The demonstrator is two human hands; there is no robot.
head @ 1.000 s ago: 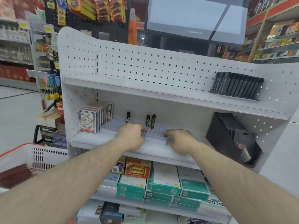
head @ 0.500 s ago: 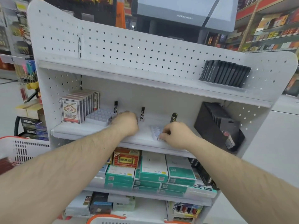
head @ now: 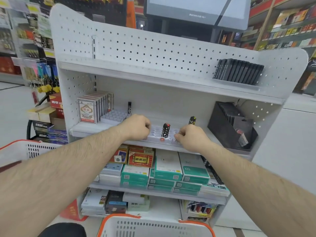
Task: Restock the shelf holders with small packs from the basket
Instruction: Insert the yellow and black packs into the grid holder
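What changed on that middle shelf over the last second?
Both hands, left hand and right hand, have dragged the white slotted tray forward to the shelf edge, its patterned lighter riding along. The playing card boxes and the other slotted tray stayed put.

Bright, even overhead store light with soft shadows; wide-angle bending at the edges, background slightly blurred.

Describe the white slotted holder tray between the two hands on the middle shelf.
The white holder tray looks like moulded plastic, a grid of small open slots, lying flat at the shelf's front edge. One dark patterned lighter stands upright in it; most visible slots are empty. A round red sticker marks its front. The left hand and right hand grip its ends.
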